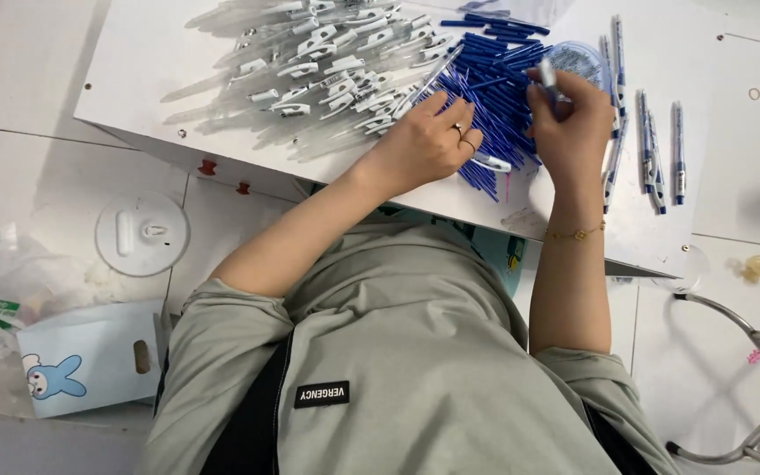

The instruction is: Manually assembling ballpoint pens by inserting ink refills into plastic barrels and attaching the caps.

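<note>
Left hand lies palm down on the white board, fingers loosely curled, not clenched; fingertips rest at the near edge of the heap of blue refills. A clear pen barrel lies just under its knuckles; whether the hand grips it cannot be told. Two rings on the fingers.

Right hand is closed, pinched on a pen that stands up between thumb and fingers, over the right side of the refill heap. Thin gold bracelet on that wrist.

Containers: clear round lid behind the right hand, blue parts inside, too blurred to name.

Pile of clear pen barrels with white clips fills the board's left half. Finished pens lie in a loose row right of the right hand.
</note>
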